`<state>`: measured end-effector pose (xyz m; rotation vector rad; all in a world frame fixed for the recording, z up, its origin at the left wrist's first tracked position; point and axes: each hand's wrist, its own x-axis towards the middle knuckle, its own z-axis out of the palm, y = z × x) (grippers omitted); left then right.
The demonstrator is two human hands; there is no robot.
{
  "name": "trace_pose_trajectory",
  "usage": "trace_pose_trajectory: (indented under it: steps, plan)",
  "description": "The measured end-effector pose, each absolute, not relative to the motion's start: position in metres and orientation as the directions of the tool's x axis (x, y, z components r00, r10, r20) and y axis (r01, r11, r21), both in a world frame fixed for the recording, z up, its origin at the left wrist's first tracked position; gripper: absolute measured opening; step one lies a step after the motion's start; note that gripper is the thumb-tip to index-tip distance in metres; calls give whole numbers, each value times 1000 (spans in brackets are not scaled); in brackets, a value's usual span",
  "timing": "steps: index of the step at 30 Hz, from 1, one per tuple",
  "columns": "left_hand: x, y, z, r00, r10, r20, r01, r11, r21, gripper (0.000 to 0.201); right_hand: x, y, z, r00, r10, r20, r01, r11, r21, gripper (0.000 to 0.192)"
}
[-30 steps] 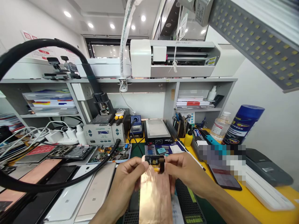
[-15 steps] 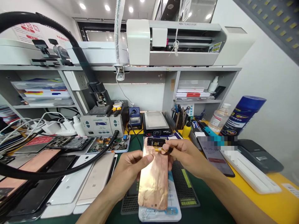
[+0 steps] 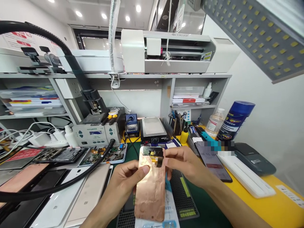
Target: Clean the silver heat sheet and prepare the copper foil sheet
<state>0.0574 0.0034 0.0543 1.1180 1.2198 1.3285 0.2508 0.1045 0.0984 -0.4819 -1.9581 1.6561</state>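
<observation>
Both hands hold a phone screen point(image 3: 150, 193) whose back is covered in wrinkled, copper-coloured foil. My left hand point(image 3: 127, 182) grips its left edge, thumb pressed on the foil and fingers behind. At the right edge near the top, my right hand point(image 3: 182, 163) is closed on the panel, fingertips beside a folded flex cable point(image 3: 156, 161), orange and black. The black strip point(image 3: 153, 151) above it bears a small circuit board. Below the panel, a white and blue packet point(image 3: 170, 205) lies on a black perforated mat point(image 3: 184, 196).
Several phone covers and panels point(image 3: 82, 202) lie on the left, with a black hose point(image 3: 78, 186) arching over them. A blue tray of circuit boards point(image 3: 104, 154), a hot plate point(image 3: 154, 129) and a yellow bottle point(image 3: 184, 136) stand behind. A phone point(image 3: 215, 161) and spray can point(image 3: 234, 122) are on the right.
The flex cable, earlier lifted between my right fingertips, now lies flatter against the foil. My right fingers have shifted to the panel's right edge. The view has swung slightly right and up.
</observation>
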Motion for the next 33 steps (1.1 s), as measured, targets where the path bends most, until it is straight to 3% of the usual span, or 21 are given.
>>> trace_pose_trajectory:
  steps: [15,25,33]
  plan:
    - [57,3,52,-97,995,32,-59,-37,998,29,246,100,94,-720,680,138,36,236,-971,29]
    - [57,3,55,-168,984,51,-100,-68,993,35,242,99,90,-747,649,142,-19,193,-981,46]
    - [58,3,54,-219,972,87,-122,-116,986,35,241,93,83,-767,641,30,62,119,-991,27]
